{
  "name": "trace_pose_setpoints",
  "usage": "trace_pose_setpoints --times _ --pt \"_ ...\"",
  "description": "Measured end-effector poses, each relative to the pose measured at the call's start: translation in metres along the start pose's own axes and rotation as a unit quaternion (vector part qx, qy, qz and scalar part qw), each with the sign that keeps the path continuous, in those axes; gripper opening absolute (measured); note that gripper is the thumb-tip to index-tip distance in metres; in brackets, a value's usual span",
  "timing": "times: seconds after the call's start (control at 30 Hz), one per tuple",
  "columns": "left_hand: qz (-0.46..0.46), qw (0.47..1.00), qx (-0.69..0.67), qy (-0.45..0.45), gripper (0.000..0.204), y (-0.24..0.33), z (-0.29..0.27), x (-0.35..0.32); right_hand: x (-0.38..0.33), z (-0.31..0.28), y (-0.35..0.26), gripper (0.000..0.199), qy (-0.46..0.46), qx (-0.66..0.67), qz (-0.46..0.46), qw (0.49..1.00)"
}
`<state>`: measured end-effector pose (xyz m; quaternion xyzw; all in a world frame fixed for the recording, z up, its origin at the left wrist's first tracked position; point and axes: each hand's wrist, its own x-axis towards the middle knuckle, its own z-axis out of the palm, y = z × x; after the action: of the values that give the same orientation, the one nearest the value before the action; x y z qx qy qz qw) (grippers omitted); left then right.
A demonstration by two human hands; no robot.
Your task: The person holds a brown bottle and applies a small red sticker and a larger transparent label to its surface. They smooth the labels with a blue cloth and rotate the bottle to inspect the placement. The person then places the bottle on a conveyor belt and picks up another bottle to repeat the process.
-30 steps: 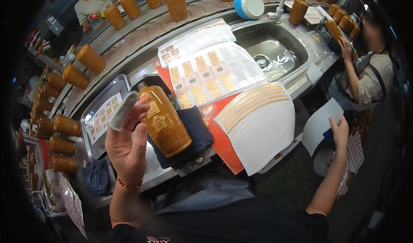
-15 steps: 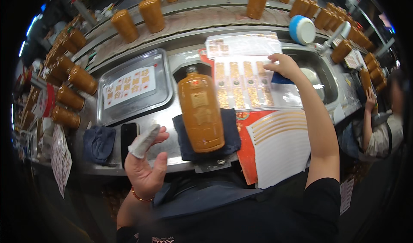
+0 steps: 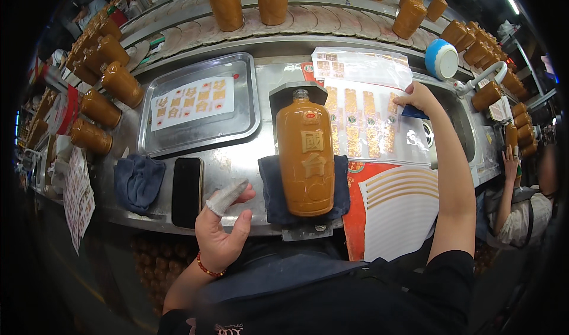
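Note:
An amber-brown bottle point(image 3: 305, 181) with gold decals lies on a dark blue folded cloth point(image 3: 339, 202) on the metal bench, its neck pointing away from me. My left hand point(image 3: 224, 234) is open beside it, fingers apart, palm toward the bottle. A grey-white cover is on one finger. Over the right edge of a sheet of gold decals point(image 3: 361, 122), my right hand point(image 3: 424, 100) is closed on a flat blue piece point(image 3: 413, 111); its fingertips are at the sheet. The lower part of that blue piece shows beneath the hand.
A metal tray point(image 3: 252, 107) holds another decal sheet. A phone point(image 3: 187, 193) and a crumpled blue cloth point(image 3: 138, 181) lie to the left. White sheets with gold strips point(image 3: 400, 210) lie right. Behind are a sink point(image 3: 465, 127), a blue-white container point(image 3: 441, 59) and a conveyor with bottles point(image 3: 272, 3).
The view has shifted, so the bench sits differently in the picture. The bottle now shows large gold characters on its front. My right hand stays on the blue piece; my left stays open.

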<state>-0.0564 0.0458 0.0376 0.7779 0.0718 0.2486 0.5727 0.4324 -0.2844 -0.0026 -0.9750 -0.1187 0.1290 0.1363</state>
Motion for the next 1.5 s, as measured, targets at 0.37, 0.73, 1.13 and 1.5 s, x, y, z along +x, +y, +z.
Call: trace_pose_setpoints --times 0.37,0.73,1.13,1.5 --pt "0.014 1.0 0.011 -0.019 0.039 0.001 -0.002 -0.009 0.011 -0.009 0.019 0.034 -0.037 0.115 -0.061 0.991" --pt "0.059 0.994 0.05 -0.074 0.04 0.007 0.0 -0.002 -0.062 -0.03 -0.024 0.016 0.18 -0.122 -0.254 0.942" --pt "0.194 0.977 0.022 -0.083 0.084 0.016 0.04 0.031 -0.3 -0.081 -0.15 0.011 -0.038 0.215 -0.34 0.915" --pt "-0.124 0.937 -0.146 -0.293 0.065 0.049 0.029 0.037 -0.342 -0.034 -0.161 0.011 -0.05 0.472 -0.281 0.834"
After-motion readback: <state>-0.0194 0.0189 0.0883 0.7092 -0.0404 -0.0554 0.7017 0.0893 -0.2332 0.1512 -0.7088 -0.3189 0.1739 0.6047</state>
